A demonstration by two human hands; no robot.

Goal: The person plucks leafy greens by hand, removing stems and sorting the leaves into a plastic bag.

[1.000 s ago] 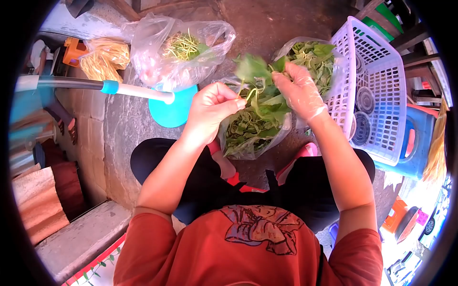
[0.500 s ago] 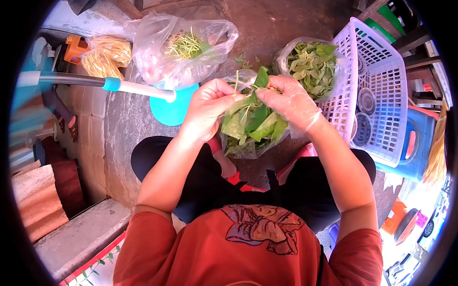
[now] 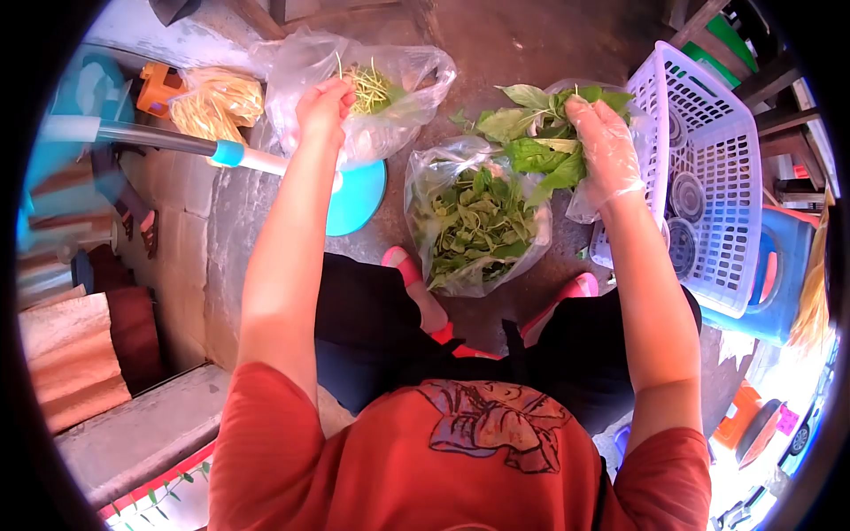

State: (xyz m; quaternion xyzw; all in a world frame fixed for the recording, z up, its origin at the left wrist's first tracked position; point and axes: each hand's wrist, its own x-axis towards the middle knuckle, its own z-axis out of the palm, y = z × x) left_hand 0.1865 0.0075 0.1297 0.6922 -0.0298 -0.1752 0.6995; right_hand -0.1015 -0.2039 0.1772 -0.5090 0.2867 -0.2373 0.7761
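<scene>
Well, from where I stand, the person's hands are spread well apart; the left hand reaches out over the bag of stems, its grip narrow, pinched on what looks like a single pale stem that pokes up past the fingertips; I suppose so light a pinch is all that a thin stalk needs. The right hand, in a clear plastic glove, has its grip closed around the upper end of a bunch of leafy sprigs; the leaves fan out loose toward the middle, probably so that they aren't crushed in the fist; the glove, I'd guess, keeps bare skin off the greens on that side. These sprigs hang in the air over the right edge of the leaf bag, which sits on the floor just ahead of the pink shoes; its mouth gapes wide, and that, with its place at the feet, seems to suit both arms. Beside the right wrist a pale plastic basket leans, tilted; near the stems, a turquoise disc lies partly under the plastic.
</scene>
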